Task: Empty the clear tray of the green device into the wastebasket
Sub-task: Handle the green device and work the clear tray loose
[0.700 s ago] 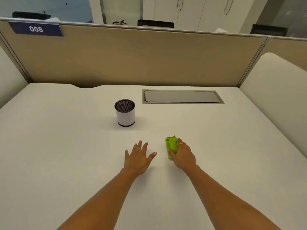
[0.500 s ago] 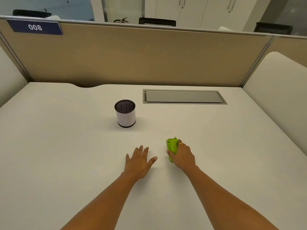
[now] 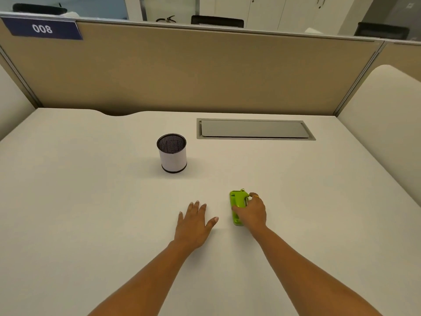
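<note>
Wastebasket [image 3: 172, 153]: small, white-sided, dark mesh inside, upright on the desk [image 3: 91, 201], far left of centre. Left hand [image 3: 193, 222]: flat on the desk, fingers spread, holding nothing. Green device [image 3: 237, 202]: lying on the desk, near right. Right hand [image 3: 250, 212]: curled over the device, gripping it.

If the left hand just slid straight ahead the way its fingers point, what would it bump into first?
Probably nothing soon: the left hand points up the bare white desk, passing right of the white mesh-lined cylindrical wastebasket, though depth is uncertain.
</note>
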